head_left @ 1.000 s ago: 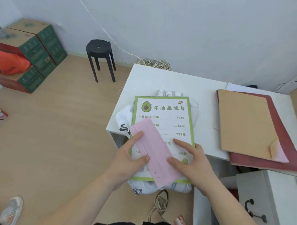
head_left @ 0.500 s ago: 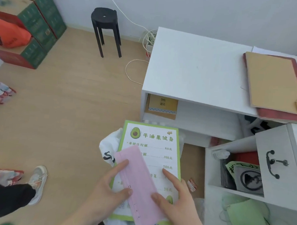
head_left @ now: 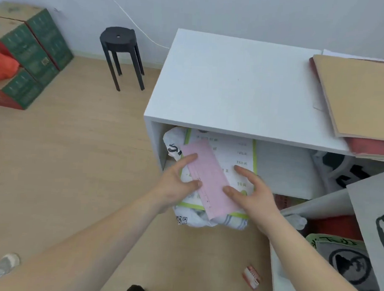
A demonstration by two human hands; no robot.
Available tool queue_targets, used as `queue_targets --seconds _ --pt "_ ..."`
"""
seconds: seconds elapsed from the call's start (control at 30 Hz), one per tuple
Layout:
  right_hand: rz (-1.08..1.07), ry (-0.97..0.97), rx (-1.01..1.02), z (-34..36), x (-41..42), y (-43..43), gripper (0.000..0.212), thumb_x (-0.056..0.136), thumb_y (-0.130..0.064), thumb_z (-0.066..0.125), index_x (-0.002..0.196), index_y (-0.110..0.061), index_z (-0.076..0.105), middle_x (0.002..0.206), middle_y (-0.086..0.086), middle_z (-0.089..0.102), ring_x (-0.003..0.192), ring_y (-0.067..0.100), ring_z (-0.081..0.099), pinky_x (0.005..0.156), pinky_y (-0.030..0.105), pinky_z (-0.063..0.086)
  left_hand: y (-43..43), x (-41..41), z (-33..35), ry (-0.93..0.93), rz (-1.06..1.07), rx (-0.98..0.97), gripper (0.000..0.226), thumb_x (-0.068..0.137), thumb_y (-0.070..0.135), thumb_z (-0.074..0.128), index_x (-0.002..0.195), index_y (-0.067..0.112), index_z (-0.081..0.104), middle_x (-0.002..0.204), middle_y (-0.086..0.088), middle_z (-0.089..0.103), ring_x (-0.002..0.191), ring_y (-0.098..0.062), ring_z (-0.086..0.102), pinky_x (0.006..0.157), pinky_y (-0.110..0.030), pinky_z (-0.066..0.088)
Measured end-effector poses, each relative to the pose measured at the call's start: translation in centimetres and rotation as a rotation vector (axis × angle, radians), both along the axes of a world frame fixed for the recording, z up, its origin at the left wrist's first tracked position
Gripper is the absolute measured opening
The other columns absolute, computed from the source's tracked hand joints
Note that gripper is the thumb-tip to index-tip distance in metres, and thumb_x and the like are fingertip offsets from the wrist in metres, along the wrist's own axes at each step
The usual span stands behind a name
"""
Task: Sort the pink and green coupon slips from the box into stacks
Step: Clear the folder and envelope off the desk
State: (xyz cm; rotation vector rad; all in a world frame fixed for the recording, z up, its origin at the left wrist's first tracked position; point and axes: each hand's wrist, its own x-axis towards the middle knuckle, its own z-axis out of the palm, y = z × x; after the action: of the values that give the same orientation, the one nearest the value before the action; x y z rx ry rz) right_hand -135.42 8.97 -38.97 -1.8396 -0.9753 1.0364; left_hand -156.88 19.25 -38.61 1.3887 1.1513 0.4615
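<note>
A stack of pink coupon slips (head_left: pixel 207 176) lies slantwise on a green-bordered printed sheet (head_left: pixel 241 156). Both rest on a white bundle of cloth or bags (head_left: pixel 173 144). My left hand (head_left: pixel 176 184) grips the bundle's left side, with thumb and forefinger on the pink slips. From the right, my right hand (head_left: pixel 255 192) holds it, thumb on the slips and a finger on the sheet. The bundle's far end sits inside the open compartment under the white cabinet top (head_left: pixel 233 85), which hides that end. No box is in view.
Brown and red folders (head_left: pixel 360 97) lie on the cabinet top at the right. An open white cabinet door (head_left: pixel 371 208) and a shelf of printed bags (head_left: pixel 344 262) are at lower right. A black stool (head_left: pixel 120 43), green cartons (head_left: pixel 30 50) and a small red packet (head_left: pixel 251 276) are on the floor.
The bundle lay on the cabinet top a second ago. Both hands lowered it in front of the cabinet and slid its far end into the open compartment below.
</note>
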Motion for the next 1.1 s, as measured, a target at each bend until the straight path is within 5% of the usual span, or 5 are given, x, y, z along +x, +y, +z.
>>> queue_targets --seconds 0.2,0.47,0.6,0.7,1.1 --pt "0.102 -0.124 -0.135 -6.1 3.4 6.2 0.063 0.092 -0.052 0.069 0.150 -0.045 0.045 0.167 -0.006 0.000 0.140 0.019 0.043 0.113 0.027 0.035 6.4 3.5 -6.3 0.161 -0.023 0.159 0.081 0.093 0.032 0.074 0.161 0.031 0.029 0.161 0.008 0.035 0.148 -0.011 0.034 0.112 -0.018 0.028" --pt "0.397 -0.791 -0.287 -12.4 1.7 5.1 0.100 0.071 -0.074 0.074 0.152 -0.062 0.017 0.167 -0.007 -0.018 0.151 0.022 -0.030 0.122 0.062 0.015 4.6 1.8 -13.1 0.429 -0.173 0.409 0.059 0.096 0.035 0.067 0.151 0.032 0.047 0.169 -0.004 0.019 0.156 -0.019 0.014 0.120 -0.030 0.024" --pt "0.433 -1.030 -0.315 -14.6 0.7 5.5 0.108 0.076 -0.077 0.065 0.154 -0.058 -0.008 0.168 -0.003 -0.010 0.155 0.033 -0.017 0.117 0.074 0.011 1.5 0.6 -15.5 0.531 -0.149 0.659 0.057 0.091 0.038 0.067 0.146 0.033 0.052 0.146 0.001 0.042 0.131 -0.026 0.043 0.102 -0.042 0.048" --pt "0.407 -1.071 -0.271 -16.4 0.1 6.6 0.098 0.087 -0.069 0.061 0.156 -0.056 -0.007 0.169 0.000 -0.004 0.156 0.035 -0.008 0.114 0.073 0.022 1.1 1.0 -17.2 0.431 -0.134 0.490 0.069 0.092 0.034 0.068 0.154 0.040 0.038 0.132 0.008 0.043 0.122 -0.016 0.051 0.097 -0.033 0.050" --pt "0.358 -0.978 -0.086 -16.0 2.2 13.9 0.084 0.091 -0.048 0.070 0.159 -0.048 0.020 0.170 0.002 0.011 0.158 0.027 -0.003 0.117 0.074 0.012 8.7 2.9 -14.0 0.241 -0.037 0.391 0.073 0.095 0.007 0.058 0.160 0.026 0.032 0.168 0.000 0.020 0.153 -0.017 0.026 0.122 -0.038 0.033"
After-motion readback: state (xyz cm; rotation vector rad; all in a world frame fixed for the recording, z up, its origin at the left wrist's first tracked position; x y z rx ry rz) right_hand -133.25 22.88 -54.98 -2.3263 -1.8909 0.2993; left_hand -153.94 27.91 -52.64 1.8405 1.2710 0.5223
